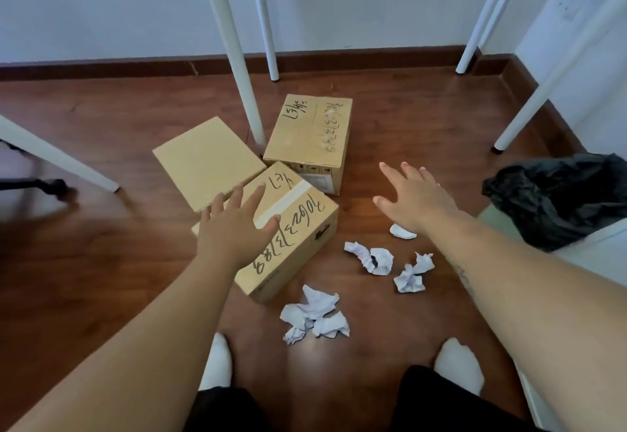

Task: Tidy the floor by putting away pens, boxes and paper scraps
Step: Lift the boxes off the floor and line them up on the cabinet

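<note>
Head view, looking down at the floor [101, 255]. Our left hand [234, 228] is over the near box [305, 228], fingers straight and spread, holding nothing; we cannot tell whether the palm touches the lid or hangs just above it. Our right hand [414, 194] is also spread and empty, above bare floor just right of that box and in front of the far box [308, 129]. The near box lies at an angle, one corner tucked under the flat box [207, 160], which leans on it; the far box stands beside a table leg [234, 51]. The scraps [315, 316], crumpled white paper, lie in a loose group to the right of the near box, one of them partly hidden by the right forearm. A black bag [556, 194] sits well to the right, probably where the scraps belong. No pens are in view. We judge the step in hand to be the boxes, beginning with the near one, with both hands moving in to take it from either side. The next move calls for the right hand to come in to the box's right edge, both palms to press inward, and the lift to be slow, since the flat box resting on it may slide off.
</note>
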Demonstrator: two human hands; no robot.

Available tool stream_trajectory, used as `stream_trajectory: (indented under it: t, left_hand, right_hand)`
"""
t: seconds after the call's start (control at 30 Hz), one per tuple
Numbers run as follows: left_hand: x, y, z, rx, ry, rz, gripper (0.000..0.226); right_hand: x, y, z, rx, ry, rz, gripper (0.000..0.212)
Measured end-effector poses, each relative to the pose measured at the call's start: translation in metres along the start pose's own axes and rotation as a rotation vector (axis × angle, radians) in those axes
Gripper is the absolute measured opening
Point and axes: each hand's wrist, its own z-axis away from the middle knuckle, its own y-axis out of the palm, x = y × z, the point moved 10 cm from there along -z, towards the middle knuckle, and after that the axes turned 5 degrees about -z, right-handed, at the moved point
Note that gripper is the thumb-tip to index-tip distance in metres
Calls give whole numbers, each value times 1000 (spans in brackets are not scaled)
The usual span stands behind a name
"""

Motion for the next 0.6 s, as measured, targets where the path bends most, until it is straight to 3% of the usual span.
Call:
stream_trajectory:
  t: [0.6]
  left_hand:
    - [64, 151, -26, 238, -269, 182, 71]
  right_hand:
    - [28, 148, -92, 213, 35, -105, 70]
